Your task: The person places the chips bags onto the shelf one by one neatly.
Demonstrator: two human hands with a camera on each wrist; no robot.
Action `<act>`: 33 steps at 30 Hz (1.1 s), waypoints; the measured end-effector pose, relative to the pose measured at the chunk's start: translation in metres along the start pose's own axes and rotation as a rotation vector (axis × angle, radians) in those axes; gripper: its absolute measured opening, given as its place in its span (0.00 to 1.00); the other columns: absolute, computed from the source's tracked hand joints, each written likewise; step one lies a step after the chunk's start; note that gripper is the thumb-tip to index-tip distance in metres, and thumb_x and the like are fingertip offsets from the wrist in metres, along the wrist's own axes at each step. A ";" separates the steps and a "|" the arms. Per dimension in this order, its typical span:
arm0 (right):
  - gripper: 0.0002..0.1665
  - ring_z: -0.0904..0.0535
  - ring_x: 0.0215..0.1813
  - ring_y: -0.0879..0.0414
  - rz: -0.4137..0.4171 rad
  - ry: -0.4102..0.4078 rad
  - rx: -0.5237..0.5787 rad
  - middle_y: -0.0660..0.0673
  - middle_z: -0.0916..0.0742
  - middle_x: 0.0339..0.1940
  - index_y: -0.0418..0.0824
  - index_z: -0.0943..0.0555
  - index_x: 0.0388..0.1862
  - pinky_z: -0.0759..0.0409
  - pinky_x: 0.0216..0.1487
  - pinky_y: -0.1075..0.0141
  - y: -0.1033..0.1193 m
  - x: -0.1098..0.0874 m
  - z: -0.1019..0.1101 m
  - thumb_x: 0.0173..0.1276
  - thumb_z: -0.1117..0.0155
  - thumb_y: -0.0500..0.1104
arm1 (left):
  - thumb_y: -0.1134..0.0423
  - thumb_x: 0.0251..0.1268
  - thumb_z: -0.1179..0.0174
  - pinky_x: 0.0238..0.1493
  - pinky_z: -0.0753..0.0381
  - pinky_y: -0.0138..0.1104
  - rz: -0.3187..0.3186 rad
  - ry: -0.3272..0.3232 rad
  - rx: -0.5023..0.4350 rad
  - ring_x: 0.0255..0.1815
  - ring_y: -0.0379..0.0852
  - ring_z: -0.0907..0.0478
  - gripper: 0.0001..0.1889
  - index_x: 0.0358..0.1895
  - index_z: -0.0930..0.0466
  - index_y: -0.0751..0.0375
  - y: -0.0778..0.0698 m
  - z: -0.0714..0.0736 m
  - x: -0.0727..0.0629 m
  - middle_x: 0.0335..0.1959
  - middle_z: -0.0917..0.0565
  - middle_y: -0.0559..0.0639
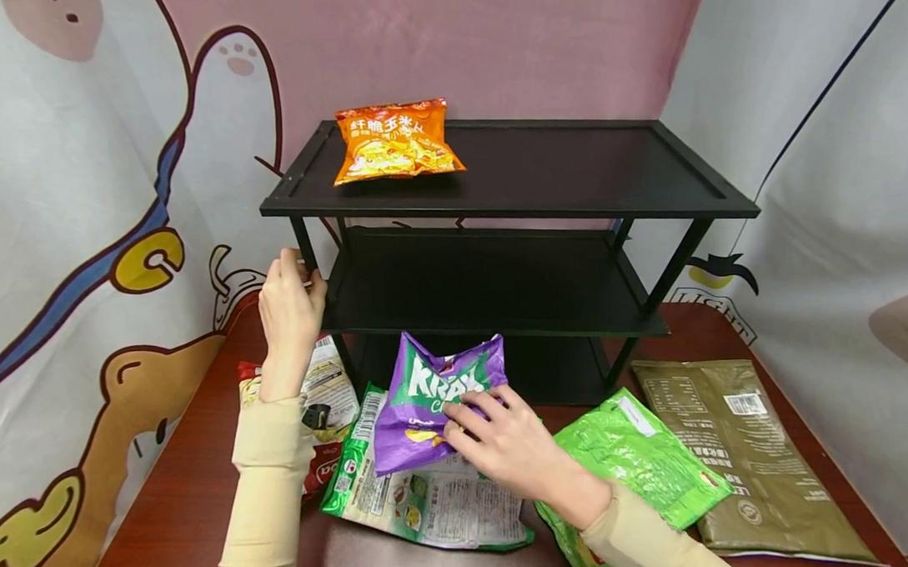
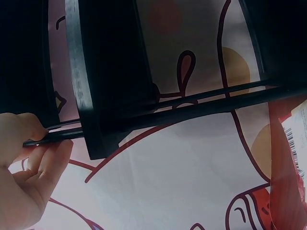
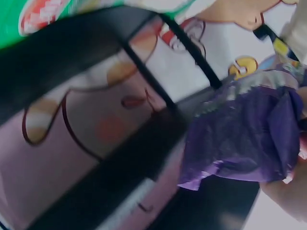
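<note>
My right hand grips a purple KRAX chip bag by its right side, in front of the black three-tier rack. In the right wrist view the crinkled purple bag covers part of the rack, and only a bit of the hand shows at the edge. At the rack's left front post, between the top and middle tiers, is my left hand. The left wrist view shows its thumb and fingers pinching that thin black post.
An orange snack bag sits at the top tier's left. On the table lie a green-edged bag, a bright green bag, a large brown bag and a white-and-red bag. A printed curtain hangs behind.
</note>
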State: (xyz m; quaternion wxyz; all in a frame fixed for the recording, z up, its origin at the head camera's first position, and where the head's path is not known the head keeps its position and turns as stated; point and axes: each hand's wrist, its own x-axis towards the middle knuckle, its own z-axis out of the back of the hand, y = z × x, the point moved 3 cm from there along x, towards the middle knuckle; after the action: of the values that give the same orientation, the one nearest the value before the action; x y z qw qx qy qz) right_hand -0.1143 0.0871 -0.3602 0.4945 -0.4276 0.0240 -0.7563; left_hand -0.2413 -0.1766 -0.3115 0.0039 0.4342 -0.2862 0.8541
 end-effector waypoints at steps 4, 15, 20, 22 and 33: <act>0.14 0.16 0.40 0.51 0.026 -0.204 -0.014 0.48 0.11 0.38 0.45 0.23 0.30 0.24 0.36 0.61 -0.013 0.009 0.023 0.74 0.54 0.42 | 0.70 0.61 0.45 0.33 0.24 0.52 -0.005 -0.003 0.002 0.33 0.68 0.22 0.10 0.43 0.28 0.74 0.000 0.000 0.000 0.33 0.21 0.69; 0.16 0.15 0.30 0.45 0.039 -0.612 -0.114 0.41 0.11 0.30 0.37 0.26 0.18 0.26 0.28 0.56 -0.050 0.041 0.080 0.68 0.46 0.34 | 0.70 0.59 0.45 0.32 0.27 0.54 -0.012 -0.010 0.012 0.32 0.68 0.22 0.10 0.42 0.28 0.72 0.000 0.001 0.000 0.32 0.22 0.68; 0.16 0.16 0.31 0.42 -0.044 -0.670 -0.130 0.39 0.11 0.31 0.34 0.25 0.20 0.28 0.29 0.54 -0.069 0.047 0.095 0.70 0.46 0.37 | 0.70 0.60 0.45 0.33 0.26 0.53 -0.010 0.000 0.011 0.32 0.68 0.22 0.10 0.42 0.28 0.72 0.000 0.001 -0.001 0.33 0.22 0.68; 0.17 0.16 0.32 0.42 -0.097 -0.690 -0.146 0.39 0.11 0.31 0.34 0.25 0.21 0.28 0.29 0.53 -0.077 0.047 0.099 0.71 0.46 0.39 | 0.70 0.61 0.46 0.33 0.25 0.53 -0.012 0.004 0.012 0.32 0.68 0.22 0.10 0.43 0.28 0.73 0.000 0.000 -0.001 0.33 0.22 0.68; 0.05 0.17 0.46 0.41 -0.401 -0.548 -0.202 0.40 0.11 0.40 0.35 0.22 0.31 0.29 0.42 0.45 -0.137 0.041 0.104 0.56 0.42 0.28 | 0.70 0.61 0.46 0.31 0.25 0.52 -0.017 0.006 0.013 0.31 0.67 0.22 0.10 0.43 0.28 0.73 0.000 0.000 -0.001 0.33 0.22 0.68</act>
State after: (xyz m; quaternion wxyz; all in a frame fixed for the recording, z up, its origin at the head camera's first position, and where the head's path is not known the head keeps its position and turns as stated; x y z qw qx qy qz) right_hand -0.1499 0.1656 -0.2059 0.2796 -0.6576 -0.1194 -0.6893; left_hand -0.2403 -0.1761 -0.3120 0.0091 0.4339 -0.2771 0.8573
